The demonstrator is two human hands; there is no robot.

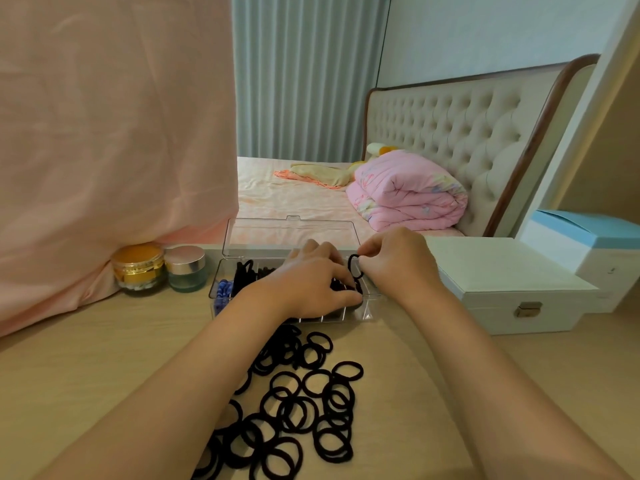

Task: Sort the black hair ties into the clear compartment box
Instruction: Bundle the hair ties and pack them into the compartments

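Two jars sit beside the box (left hand covers its middle)

Black hair ties, clear box (blue scrunchie inside), pink quilt

Pretty dim, soft indoor light here; most of it seeps in cool and bluish through the curtain at the back, while the pink cloth on the left glows warm; no hard shadows, just faint fuzzy ones beside the forearms on the tabletop; a dull sheen on the box lid and the jar lids, no real glare; the hair ties go nearly flat black, little texture; whole frame a bit soft and smeary; the wide lens bows the headboard and the wall edge on the right, and stretches the forearms at the bottom.
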